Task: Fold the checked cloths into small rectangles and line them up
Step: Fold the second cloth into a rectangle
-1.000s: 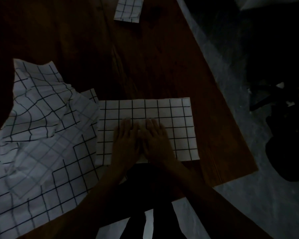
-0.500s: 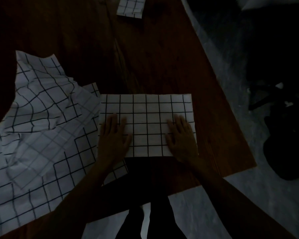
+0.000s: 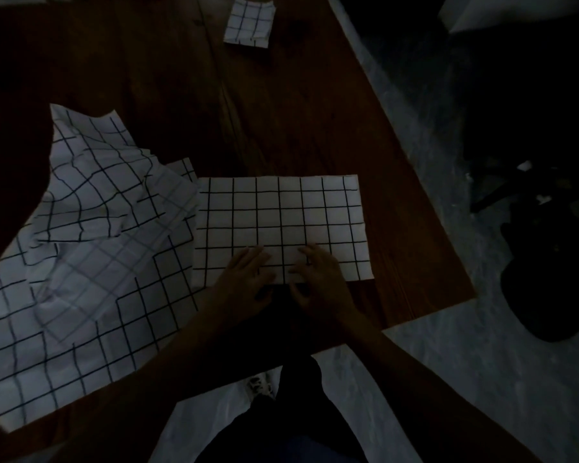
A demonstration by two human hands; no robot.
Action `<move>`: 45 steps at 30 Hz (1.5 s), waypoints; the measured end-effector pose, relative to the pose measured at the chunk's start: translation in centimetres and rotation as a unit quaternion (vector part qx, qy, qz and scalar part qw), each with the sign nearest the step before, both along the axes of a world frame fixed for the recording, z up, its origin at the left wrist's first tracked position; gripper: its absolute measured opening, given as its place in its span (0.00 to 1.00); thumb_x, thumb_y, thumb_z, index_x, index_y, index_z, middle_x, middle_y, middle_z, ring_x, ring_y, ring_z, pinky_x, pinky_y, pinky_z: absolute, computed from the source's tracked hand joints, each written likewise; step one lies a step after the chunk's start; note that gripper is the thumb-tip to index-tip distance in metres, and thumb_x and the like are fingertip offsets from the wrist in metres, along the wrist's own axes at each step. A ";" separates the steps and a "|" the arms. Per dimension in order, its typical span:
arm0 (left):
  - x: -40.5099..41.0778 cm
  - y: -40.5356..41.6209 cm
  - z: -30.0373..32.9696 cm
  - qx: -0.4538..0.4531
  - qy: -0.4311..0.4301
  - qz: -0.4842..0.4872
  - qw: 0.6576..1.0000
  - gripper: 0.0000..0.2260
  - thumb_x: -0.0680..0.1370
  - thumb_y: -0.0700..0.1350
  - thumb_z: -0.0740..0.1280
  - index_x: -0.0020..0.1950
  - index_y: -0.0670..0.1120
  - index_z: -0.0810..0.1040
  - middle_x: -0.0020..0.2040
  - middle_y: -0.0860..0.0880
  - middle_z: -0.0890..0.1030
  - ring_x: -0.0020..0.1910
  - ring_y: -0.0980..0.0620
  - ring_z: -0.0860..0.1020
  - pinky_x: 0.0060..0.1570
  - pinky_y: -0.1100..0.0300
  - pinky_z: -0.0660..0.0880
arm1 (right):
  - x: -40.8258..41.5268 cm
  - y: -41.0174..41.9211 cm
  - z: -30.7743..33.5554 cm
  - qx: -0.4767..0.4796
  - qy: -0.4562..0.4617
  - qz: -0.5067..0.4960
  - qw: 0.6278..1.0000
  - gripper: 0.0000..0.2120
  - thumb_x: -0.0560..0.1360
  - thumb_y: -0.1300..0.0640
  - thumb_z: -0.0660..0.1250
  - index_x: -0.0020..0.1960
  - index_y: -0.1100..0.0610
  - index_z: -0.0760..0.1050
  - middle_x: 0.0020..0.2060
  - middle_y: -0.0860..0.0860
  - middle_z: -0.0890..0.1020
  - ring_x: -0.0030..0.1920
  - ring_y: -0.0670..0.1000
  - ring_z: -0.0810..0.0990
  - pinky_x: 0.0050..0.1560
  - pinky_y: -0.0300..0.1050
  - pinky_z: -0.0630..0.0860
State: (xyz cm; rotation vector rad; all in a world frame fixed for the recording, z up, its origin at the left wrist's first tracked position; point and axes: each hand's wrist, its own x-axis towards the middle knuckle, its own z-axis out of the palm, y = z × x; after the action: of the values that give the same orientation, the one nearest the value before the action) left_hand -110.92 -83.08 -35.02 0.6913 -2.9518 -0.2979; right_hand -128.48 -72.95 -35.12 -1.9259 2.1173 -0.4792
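Three checked cloths are lying on one bench [image 3: 315, 111]: one half-folded [image 3: 281, 215], one small rectangle [image 3: 249, 21], one crumpled [image 3: 91, 248]. Two hands [image 3: 248, 282] [image 3: 318, 279] are showing.

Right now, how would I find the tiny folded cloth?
Look at the brown table and go to its far edge, away from the person. The small folded cloth lies there alone, much smaller than the flat cloth and the crumpled pile near the hands.

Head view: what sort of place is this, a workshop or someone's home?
Probably a dim room in a home, though I can't be sure: a wooden table on a pale marbled floor, with checked cloths spread for folding and no shop fittings visible.
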 end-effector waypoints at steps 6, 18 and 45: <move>0.4 0.6 -0.4 -0.053 0.043 -0.003 0.998 0.13 0.75 0.46 0.58 0.43 0.41 0.81 0.47 0.42 0.81 0.52 0.42 0.77 0.56 0.50 0.68 | 0.7 0.8 -0.5 -0.022 0.035 -0.030 0.999 0.08 0.69 0.54 0.73 0.47 0.53 0.80 0.58 0.58 0.79 0.65 0.58 0.69 0.64 0.58 0.67; -0.8 0.5 0.6 0.006 -0.008 0.041 0.999 0.13 0.72 0.49 0.61 0.45 0.42 0.80 0.42 0.44 0.81 0.43 0.44 0.79 0.46 0.53 0.75 | 1.5 -0.3 0.0 -0.078 -0.007 -0.083 0.993 0.15 0.74 0.51 0.58 0.47 0.59 0.78 0.50 0.56 0.81 0.57 0.51 0.69 0.61 0.50 0.69; 0.0 -2.4 2.3 -0.088 0.065 0.025 0.994 0.16 0.66 0.48 0.73 0.51 0.42 0.82 0.34 0.46 0.83 0.30 0.47 0.81 0.40 0.53 0.78 | 0.0 -2.9 4.0 -0.021 0.005 0.016 1.000 0.16 0.66 0.52 0.77 0.51 0.57 0.81 0.41 0.55 0.84 0.42 0.54 0.83 0.46 0.49 0.78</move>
State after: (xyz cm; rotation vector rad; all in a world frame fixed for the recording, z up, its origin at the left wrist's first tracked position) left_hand -110.96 -85.52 -32.68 0.6937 -2.7898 -0.0731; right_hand -128.51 -75.89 -31.12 -1.9855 2.0950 -0.5140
